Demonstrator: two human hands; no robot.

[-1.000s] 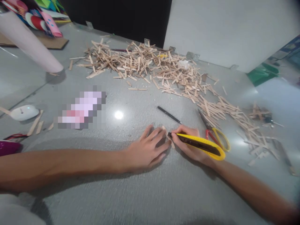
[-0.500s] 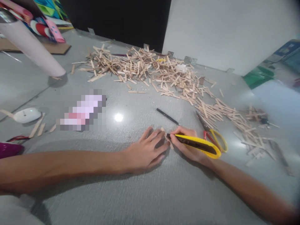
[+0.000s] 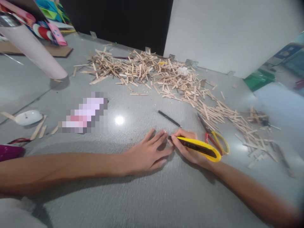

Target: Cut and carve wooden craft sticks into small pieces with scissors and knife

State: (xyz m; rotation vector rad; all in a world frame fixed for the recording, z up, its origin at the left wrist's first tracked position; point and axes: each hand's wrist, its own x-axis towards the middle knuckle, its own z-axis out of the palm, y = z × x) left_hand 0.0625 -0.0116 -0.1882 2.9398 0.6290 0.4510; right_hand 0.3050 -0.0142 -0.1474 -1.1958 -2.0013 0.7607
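Note:
My right hand [image 3: 187, 147] is closed round a yellow utility knife [image 3: 201, 147], its blade tip down at the grey table near my left fingertips. My left hand [image 3: 149, 152] lies flat with fingers stretched out, pressing on a small wooden stick that is almost hidden under the fingertips. A black pen [image 3: 169, 118] lies just beyond both hands. Scissors with red and yellow handles [image 3: 215, 139] rest right of the knife.
A wide heap of wooden sticks [image 3: 161, 74] spreads along the back and down the right side. A pale pink tube [image 3: 30, 47] leans at the back left, with a white mouse [image 3: 28, 117] and loose sticks on the left. A white wall panel stands behind.
The view has drifted slightly. My left fingers have slid a little over the stick, covering more of it; the knife stays at the same spot.

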